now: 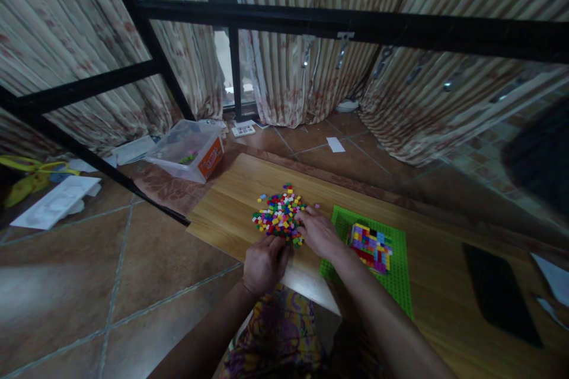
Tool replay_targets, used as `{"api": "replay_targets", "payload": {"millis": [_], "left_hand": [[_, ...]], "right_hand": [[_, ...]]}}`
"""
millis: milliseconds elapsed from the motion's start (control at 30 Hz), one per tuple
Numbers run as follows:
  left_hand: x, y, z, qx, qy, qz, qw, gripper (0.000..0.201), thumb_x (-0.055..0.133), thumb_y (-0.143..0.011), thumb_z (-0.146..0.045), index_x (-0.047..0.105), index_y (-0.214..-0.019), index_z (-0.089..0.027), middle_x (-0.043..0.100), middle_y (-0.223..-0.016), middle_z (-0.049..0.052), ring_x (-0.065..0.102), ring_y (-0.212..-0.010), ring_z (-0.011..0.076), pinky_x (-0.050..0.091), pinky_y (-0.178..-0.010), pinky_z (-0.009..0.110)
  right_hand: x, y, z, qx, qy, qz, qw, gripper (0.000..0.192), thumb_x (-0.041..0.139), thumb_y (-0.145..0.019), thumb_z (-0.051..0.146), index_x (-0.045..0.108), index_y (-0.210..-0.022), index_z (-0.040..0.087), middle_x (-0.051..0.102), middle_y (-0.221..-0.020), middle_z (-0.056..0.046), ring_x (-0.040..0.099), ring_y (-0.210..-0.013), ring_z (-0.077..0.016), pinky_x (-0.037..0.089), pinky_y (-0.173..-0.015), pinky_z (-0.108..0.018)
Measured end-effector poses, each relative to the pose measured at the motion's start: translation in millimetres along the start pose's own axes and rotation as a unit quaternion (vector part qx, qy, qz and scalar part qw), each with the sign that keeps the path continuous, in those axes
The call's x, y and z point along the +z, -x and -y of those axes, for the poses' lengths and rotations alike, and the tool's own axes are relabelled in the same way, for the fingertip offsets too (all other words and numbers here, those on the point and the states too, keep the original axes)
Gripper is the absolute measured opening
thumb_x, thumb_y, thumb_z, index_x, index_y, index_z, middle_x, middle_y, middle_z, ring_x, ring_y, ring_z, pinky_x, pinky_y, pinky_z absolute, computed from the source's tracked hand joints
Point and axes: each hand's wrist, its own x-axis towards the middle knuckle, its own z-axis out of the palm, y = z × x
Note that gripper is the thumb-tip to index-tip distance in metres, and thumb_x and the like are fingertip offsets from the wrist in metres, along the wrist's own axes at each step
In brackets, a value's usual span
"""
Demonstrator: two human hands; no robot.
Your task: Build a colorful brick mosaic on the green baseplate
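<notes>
A loose pile of small toy building bricks (280, 213) in many colours lies on the wooden table. At its near edge is my left hand (265, 263), fingers curled down and closed; what they hold, if anything, is hidden. My right hand (317, 232) reaches to the pile's right side, its fingers bent together among the bricks. Any brick between those fingertips is too small to make out. To the right, partly behind my right forearm, a green baseplate (400, 243) bears a blocky multicoloured brick build (371, 244).
A clear plastic box (178, 151) with an orange label stands beyond the table's left end. A dark flat slab (502, 293) lies on the table (438, 290) at the right. Black metal framing (284, 16) crosses before striped curtains. A white tray (56, 204) rests at the left.
</notes>
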Motion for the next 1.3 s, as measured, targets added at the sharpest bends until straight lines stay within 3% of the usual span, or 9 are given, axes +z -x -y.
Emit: {"api": "replay_targets", "payload": {"millis": [133, 267, 367, 567, 700, 833, 1133, 1233, 1300], "left_hand": [[-0.5, 1, 1, -0.015, 0.031, 0.002, 0.999, 0.016, 0.05, -0.09, -0.03, 0.063, -0.086, -0.021, 0.066, -0.079, 0.005, 0.062, -0.077, 0.0161, 0.047, -0.069, 0.025], [-6.3, -2, -2, -0.089, 0.123, -0.025, 0.988, 0.02, 0.049, -0.091, -0.036, 0.063, -0.095, -0.022, 0.068, -0.087, 0.003, 0.063, -0.08, 0.0159, 0.048, -0.073, 0.026], [-14.3, -5, -13, -0.13, 0.237, -0.038, 0.962, 0.025, 0.048, -0.092, -0.04, 0.062, -0.098, -0.02, 0.067, -0.09, 0.003, 0.062, -0.081, 0.0159, 0.049, -0.074, 0.027], [-24.0, -1, -40, -0.147, 0.403, 0.035, 0.902, 0.036, 0.042, -0.094, -0.044, 0.062, -0.086, -0.016, 0.063, -0.076, 0.002, 0.057, -0.07, 0.0138, 0.047, -0.064, 0.023], [-31.6, 11, -45, -0.134, 0.381, 0.124, 0.906, 0.034, 0.042, -0.094, -0.043, 0.064, -0.093, -0.017, 0.064, -0.078, 0.003, 0.058, -0.072, 0.0153, 0.048, -0.067, 0.024], [-44.8, 18, -51, -0.097, 0.335, 0.19, 0.918, 0.032, 0.041, -0.094, -0.04, 0.066, -0.094, -0.019, 0.065, -0.079, 0.003, 0.059, -0.076, 0.0168, 0.048, -0.072, 0.026], [-51.0, 26, -49, -0.098, 0.395, 0.273, 0.872, 0.032, 0.042, -0.095, -0.033, 0.068, -0.091, -0.015, 0.064, -0.079, 0.002, 0.055, -0.073, 0.0133, 0.043, -0.07, 0.023], [-45.3, 26, -43, -0.11, 0.414, 0.261, 0.865, 0.034, 0.042, -0.095, -0.038, 0.065, -0.087, -0.014, 0.061, -0.075, 0.002, 0.053, -0.071, 0.0129, 0.042, -0.068, 0.023], [-41.8, 22, -37, -0.131, 0.388, 0.224, 0.885, 0.037, 0.043, -0.094, -0.042, 0.063, -0.082, -0.014, 0.058, -0.071, 0.0, 0.05, -0.066, 0.0118, 0.039, -0.062, 0.022]], "right_hand": [[3, 3, -2, -0.01, -0.023, -0.039, 0.999, 0.018, 0.061, -0.081, 0.013, 0.06, -0.097, 0.022, 0.055, -0.107, -0.005, 0.057, -0.101, -0.0202, 0.044, -0.09, -0.031], [-3, 15, 5, -0.001, -0.076, -0.091, 0.993, 0.017, 0.055, -0.086, 0.015, 0.057, -0.102, 0.02, 0.051, -0.118, -0.008, 0.058, -0.102, -0.021, 0.047, -0.092, -0.034], [-9, 33, 23, -0.01, -0.133, -0.141, 0.981, 0.016, 0.051, -0.089, 0.019, 0.056, -0.103, 0.022, 0.053, -0.117, -0.008, 0.056, -0.108, -0.0217, 0.045, -0.096, -0.036], [-1, 74, 50, 0.021, -0.261, -0.155, 0.953, 0.02, 0.049, -0.087, 0.018, 0.058, -0.104, 0.024, 0.064, -0.103, -0.005, 0.06, -0.098, -0.0206, 0.048, -0.089, -0.034], [7, 96, 44, 0.088, -0.392, -0.094, 0.911, 0.023, 0.057, -0.084, 0.028, 0.062, -0.106, 0.024, 0.067, -0.087, -0.002, 0.062, -0.078, -0.0182, 0.05, -0.071, -0.029], [9, 108, 40, 0.131, -0.488, -0.041, 0.862, 0.018, 0.061, -0.081, 0.034, 0.068, -0.09, 0.021, 0.064, -0.07, 0.0, 0.058, -0.063, -0.015, 0.045, -0.059, -0.025], [18, 117, 47, 0.189, -0.631, 0.001, 0.753, 0.021, 0.066, -0.076, 0.039, 0.068, -0.075, 0.018, 0.056, -0.054, 0.004, 0.053, -0.049, -0.0119, 0.041, -0.051, -0.024], [22, 113, 42, 0.197, -0.635, -0.021, 0.746, 0.025, 0.068, -0.075, 0.044, 0.069, -0.079, 0.018, 0.058, -0.056, 0.003, 0.055, -0.051, -0.0131, 0.044, -0.054, -0.026], [22, 102, 37, 0.203, -0.595, -0.078, 0.774, 0.027, 0.067, -0.076, 0.045, 0.069, -0.082, 0.019, 0.06, -0.058, 0.002, 0.057, -0.053, -0.0147, 0.045, -0.056, -0.027]]}}
